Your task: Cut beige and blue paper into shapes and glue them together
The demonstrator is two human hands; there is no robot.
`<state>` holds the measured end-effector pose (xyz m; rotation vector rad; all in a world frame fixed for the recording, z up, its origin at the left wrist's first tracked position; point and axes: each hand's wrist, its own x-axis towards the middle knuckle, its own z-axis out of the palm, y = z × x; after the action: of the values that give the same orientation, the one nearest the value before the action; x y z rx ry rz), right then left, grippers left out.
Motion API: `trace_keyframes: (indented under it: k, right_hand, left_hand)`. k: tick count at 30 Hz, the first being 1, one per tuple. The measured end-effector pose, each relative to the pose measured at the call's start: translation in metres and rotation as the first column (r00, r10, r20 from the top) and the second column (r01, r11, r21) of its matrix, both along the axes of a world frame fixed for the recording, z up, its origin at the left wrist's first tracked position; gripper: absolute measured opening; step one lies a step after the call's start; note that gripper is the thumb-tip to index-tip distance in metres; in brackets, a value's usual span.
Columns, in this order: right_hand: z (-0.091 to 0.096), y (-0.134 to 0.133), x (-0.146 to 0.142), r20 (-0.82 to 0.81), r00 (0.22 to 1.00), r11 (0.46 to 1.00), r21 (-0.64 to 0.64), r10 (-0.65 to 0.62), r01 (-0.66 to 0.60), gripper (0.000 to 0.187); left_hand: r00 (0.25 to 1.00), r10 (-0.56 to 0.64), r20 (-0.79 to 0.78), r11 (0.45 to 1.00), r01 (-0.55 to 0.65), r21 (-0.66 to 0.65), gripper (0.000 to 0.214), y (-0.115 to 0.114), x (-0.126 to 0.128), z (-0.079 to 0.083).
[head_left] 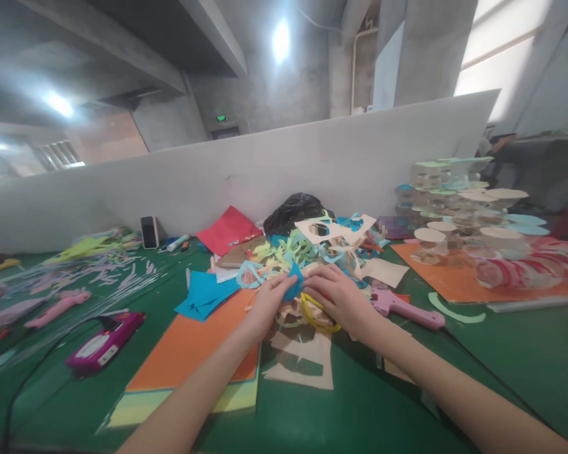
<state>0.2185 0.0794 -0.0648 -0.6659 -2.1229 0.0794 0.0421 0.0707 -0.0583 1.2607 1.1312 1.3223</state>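
Observation:
Both my hands meet over a heap of cut paper scraps (293, 252) on the green table (369, 410). My left hand (267, 302) pinches a small blue paper piece (293, 282) from the left. My right hand (338, 296) is curled with its fingertips on the same blue piece from the right. Under my right hand lies a yellow paper ring (315, 318) on beige cut-out sheets (303, 362).
A pink glue gun (407, 309) lies right of my right hand, a magenta one (105, 340) at the left with a black cord. Orange sheets (189, 347), blue paper (203, 293), a red sheet (227, 230), a black bag (296, 211), stacked cups (459, 214), a white partition (265, 170).

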Motion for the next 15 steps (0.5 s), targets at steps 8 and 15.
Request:
trace_keyframes:
  k: [8,15]
  right_hand:
    - [0.01,-0.006,-0.002,-0.283,0.955,0.882,-0.467,-0.088,-0.057,0.021]
    - [0.005,-0.005,-0.005,-0.279,0.956,0.874,-0.482,-0.088,-0.061,0.012]
  left_hand:
    - [0.979,-0.073,-0.191,0.997,0.078,0.022,0.025,-0.011,0.009,0.01]
    - [0.989,0.052,-0.141,0.997,-0.043,0.066,0.024,-0.011,0.01,0.007]
